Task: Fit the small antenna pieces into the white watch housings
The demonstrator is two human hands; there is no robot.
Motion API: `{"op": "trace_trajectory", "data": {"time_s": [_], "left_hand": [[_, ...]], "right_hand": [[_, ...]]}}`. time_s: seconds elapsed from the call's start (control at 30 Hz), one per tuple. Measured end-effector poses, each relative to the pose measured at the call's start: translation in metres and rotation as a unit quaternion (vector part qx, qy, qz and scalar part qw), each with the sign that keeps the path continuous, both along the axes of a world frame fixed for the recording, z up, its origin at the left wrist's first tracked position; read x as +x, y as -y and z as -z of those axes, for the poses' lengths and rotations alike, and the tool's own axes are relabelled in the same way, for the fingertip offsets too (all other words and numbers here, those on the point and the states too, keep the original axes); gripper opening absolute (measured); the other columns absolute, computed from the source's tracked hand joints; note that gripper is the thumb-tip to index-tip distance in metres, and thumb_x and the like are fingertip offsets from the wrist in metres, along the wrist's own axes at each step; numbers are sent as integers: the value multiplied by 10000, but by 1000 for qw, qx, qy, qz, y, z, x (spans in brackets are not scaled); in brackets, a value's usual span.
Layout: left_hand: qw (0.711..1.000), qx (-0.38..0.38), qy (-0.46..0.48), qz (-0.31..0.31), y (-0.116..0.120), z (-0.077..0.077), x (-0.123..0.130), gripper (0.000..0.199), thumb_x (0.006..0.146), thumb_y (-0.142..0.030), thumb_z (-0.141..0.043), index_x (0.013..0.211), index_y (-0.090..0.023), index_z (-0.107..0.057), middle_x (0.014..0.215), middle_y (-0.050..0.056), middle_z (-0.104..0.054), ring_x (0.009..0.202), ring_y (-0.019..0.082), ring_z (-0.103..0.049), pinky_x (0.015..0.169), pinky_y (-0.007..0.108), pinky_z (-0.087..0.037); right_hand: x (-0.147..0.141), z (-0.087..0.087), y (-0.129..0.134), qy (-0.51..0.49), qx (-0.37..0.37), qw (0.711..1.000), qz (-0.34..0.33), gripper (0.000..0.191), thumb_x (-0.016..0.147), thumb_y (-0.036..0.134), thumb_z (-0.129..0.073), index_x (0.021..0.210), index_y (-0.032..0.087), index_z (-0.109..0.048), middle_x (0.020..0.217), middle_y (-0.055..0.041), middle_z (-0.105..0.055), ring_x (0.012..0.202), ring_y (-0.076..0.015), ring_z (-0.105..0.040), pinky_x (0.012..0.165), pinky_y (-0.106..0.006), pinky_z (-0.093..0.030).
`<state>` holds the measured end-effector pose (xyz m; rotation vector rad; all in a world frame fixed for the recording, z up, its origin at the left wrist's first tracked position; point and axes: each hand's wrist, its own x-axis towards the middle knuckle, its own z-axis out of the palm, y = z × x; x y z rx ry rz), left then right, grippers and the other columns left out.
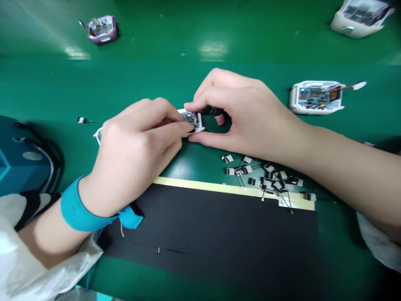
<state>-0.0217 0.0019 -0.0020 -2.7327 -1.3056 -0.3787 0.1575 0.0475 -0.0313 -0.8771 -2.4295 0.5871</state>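
Note:
Between my two hands is a small white plastic housing (200,128) with a blue circuit board (194,118) inside. My left hand (140,129) covers most of it, thumb and fingertips pressed together over the board; whether they pinch a small part is hidden. At the housing's right end, my right hand (238,108) grips the edges between thumb and forefinger. Something small and dark (216,111) shows by its curled fingers, too unclear to name. Below my right forearm lie several small black-and-white parts with thin leads (272,182).
Similar housings with exposed boards stand at the right (316,98), top right (359,19) and top left (103,31). One loose leaded part (82,120) lies left. A black mat (219,234) edged with yellow tape covers the front. A blue device (23,159) with a cable stands left.

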Motion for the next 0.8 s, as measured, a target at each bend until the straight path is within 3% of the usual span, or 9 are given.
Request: {"op": "trace_trajectory", "data": {"time_s": [0.17,0.27,0.4,0.5,0.63,0.8], "left_hand": [[1000,26,0,17,-2,2,-2,163,815,-202,-454,882,-197,-602,827,19,-593,742,141,-533,600,253,-433],[1000,22,8,19,-3,3,-2,175,828,-209,-432,859,-199,-603,806,20,-586,735,136,-531,612,248,-436],[1000,20,-4,24,-4,4,-3,212,842,-209,-392,840,-187,-603,801,26,-573,721,139,-513,609,248,-419],[1000,2,-18,26,-5,3,-3,232,848,-209,-372,837,-189,-603,811,28,-564,731,140,-500,611,247,-406],[999,-17,-9,28,-7,4,-5,261,854,-221,-352,811,-186,-607,818,37,-557,761,144,-497,636,250,-409],[999,-50,12,18,-7,6,-6,274,857,-214,-338,810,-185,-606,862,40,-553,875,157,-512,737,264,-431]], "right_hand": [[5,-8,2,-36,-15,999,10,204,869,306,-375,932,159,-502,922,-33,-494,826,-105,-488,744,-264,-433],[10,-12,5,-43,-2,999,24,288,905,254,-251,912,149,-519,919,-52,-479,897,-131,-471,830,-315,-400],[19,-12,9,43,83,993,70,248,859,271,-377,1026,204,-547,968,-77,-449,954,-205,-417,798,-388,-385],[25,-13,13,84,117,987,72,247,824,259,-450,1046,261,-560,880,-59,-474,836,-178,-447,678,-329,-418],[27,-17,17,9,71,995,72,142,764,221,-556,887,253,-619,742,-5,-544,644,-105,-505,544,-236,-444],[19,-20,18,-172,-55,976,123,79,678,187,-647,745,226,-633,747,22,-633,646,-120,-601,583,-253,-536]]}}
